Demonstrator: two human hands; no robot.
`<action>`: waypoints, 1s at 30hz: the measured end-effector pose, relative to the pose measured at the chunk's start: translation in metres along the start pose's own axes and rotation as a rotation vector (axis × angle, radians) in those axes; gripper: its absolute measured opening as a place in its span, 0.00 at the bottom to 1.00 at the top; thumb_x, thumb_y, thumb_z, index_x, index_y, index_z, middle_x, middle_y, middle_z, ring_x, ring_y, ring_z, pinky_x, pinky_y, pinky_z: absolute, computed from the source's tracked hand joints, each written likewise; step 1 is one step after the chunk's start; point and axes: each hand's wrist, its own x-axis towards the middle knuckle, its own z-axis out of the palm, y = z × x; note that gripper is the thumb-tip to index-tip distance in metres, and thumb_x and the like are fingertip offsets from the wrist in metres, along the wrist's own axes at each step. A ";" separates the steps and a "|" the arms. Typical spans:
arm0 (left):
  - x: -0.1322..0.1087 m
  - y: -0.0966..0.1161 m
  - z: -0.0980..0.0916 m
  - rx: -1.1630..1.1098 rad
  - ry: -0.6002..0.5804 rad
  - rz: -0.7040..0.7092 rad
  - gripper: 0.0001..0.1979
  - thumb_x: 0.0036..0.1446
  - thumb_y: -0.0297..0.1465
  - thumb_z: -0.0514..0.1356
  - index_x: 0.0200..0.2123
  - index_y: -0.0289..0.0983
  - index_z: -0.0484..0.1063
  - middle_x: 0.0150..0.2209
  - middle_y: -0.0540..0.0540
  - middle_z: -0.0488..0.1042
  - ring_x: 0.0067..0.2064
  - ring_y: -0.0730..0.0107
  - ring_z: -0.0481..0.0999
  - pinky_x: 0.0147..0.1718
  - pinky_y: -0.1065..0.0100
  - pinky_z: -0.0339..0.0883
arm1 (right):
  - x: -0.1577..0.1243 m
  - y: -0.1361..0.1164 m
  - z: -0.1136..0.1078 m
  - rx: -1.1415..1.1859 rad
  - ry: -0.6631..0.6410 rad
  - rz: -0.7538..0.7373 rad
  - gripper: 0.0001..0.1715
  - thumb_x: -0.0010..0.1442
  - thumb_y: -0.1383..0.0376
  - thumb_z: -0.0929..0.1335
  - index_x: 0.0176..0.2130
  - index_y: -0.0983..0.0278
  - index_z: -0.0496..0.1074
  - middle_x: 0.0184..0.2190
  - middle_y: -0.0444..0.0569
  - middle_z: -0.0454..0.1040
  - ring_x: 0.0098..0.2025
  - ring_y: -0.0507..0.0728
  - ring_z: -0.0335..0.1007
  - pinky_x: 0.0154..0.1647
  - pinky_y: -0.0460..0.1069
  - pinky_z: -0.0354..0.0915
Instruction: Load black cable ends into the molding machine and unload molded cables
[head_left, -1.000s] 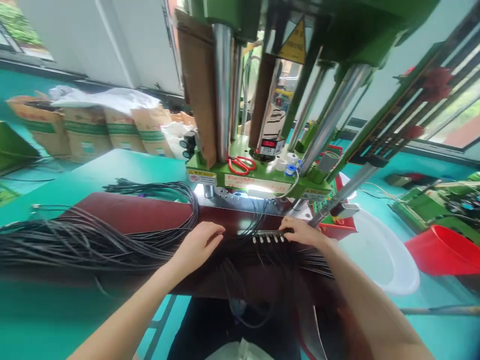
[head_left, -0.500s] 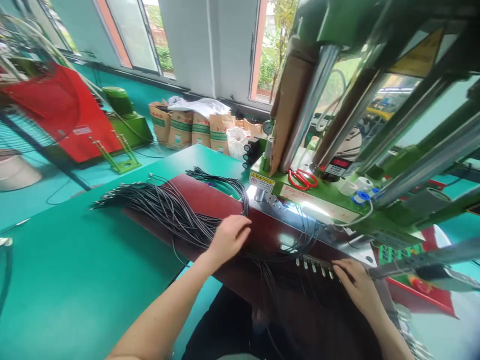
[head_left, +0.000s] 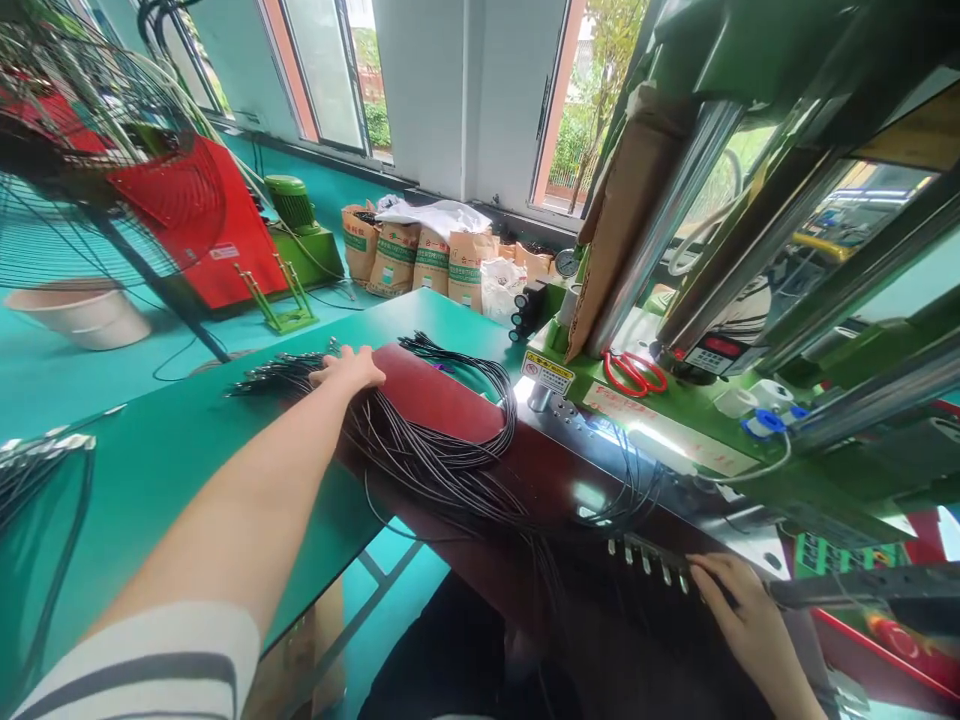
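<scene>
A thick bundle of black cables (head_left: 442, 455) lies curved across a dark red board (head_left: 431, 395), its metal-tipped ends fanned out at the left. My left hand (head_left: 349, 372) reaches over the bundle near those ends, fingers apart and touching or just above the cables. By the press, my right hand (head_left: 731, 595) has thumb and fingers closed on the right end of a narrow metal strip (head_left: 649, 555). Several small silvery tips stick out along the strip's near side. Cables run to the strip's left part; their ends there are hard to make out.
A green press (head_left: 675, 410) with steel columns stands at the right, red-handled scissors (head_left: 634, 375) on its bed. More cables (head_left: 45, 470) lie on the green table (head_left: 187, 500) at far left. Paper sacks (head_left: 431, 260) line the wall. A wire-guarded fan (head_left: 112, 200) stands left.
My left hand has moved left and away from me, from the bundle's middle to near its tipped ends. My right hand stays at the strip's end. The view has turned slightly left.
</scene>
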 end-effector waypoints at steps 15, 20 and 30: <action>-0.004 -0.050 -0.050 -0.499 0.845 0.152 0.26 0.50 0.25 0.55 0.53 0.31 0.51 0.51 0.42 0.47 0.53 0.65 0.54 0.52 0.66 0.53 | -0.001 -0.006 -0.002 0.014 -0.033 0.032 0.20 0.57 0.51 0.61 0.36 0.61 0.73 0.36 0.51 0.71 0.42 0.61 0.67 0.43 0.55 0.65; 0.007 -0.091 -0.008 -0.341 0.448 0.010 0.22 0.55 0.31 0.51 0.53 0.31 0.53 0.51 0.39 0.54 0.54 0.61 0.55 0.51 0.64 0.54 | -0.001 -0.006 -0.001 0.027 -0.048 0.036 0.18 0.57 0.53 0.61 0.37 0.60 0.73 0.36 0.50 0.71 0.42 0.60 0.66 0.44 0.55 0.64; 0.029 -0.083 -0.006 -0.237 0.193 0.058 0.30 0.43 0.36 0.62 0.50 0.37 0.59 0.45 0.43 0.62 0.48 0.57 0.63 0.45 0.60 0.60 | -0.003 -0.010 -0.002 0.049 -0.042 0.069 0.18 0.58 0.54 0.61 0.37 0.61 0.73 0.37 0.51 0.70 0.43 0.60 0.65 0.45 0.55 0.63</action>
